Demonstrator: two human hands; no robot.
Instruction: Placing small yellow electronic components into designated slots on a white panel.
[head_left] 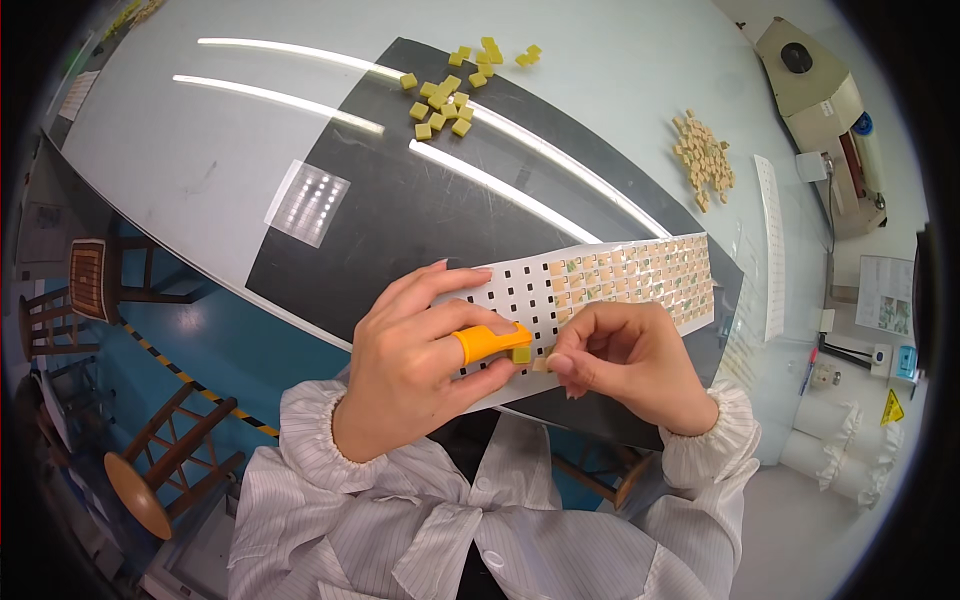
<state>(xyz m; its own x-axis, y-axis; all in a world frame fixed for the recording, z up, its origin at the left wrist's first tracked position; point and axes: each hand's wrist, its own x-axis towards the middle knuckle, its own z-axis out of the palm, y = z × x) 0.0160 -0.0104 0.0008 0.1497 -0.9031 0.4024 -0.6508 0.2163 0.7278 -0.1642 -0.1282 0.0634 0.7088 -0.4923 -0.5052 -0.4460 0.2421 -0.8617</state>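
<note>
My left hand [410, 355] wears an orange sleeve [488, 344] on one finger. Between that finger and the thumb it pinches a small yellow-green cube [521, 354], just over a white sheet [415, 388] with rows of black squares. On the sheet's right part, beige square pieces [630, 275] sit in rows, some with green marks. My right hand [625, 350] has its thumb and fingers pressed together at the sheet's near edge. Beside those fingertips shows a small beige square [541, 364]; whether they grip it or something else is hidden.
Several loose yellow-green cubes [437, 93] lie on the dark mat [375, 205] and past its far edge. A heap of small beige pieces [703, 160] is at the right on the grey table [610, 60]. Wooden stools [170, 460] stand at the left.
</note>
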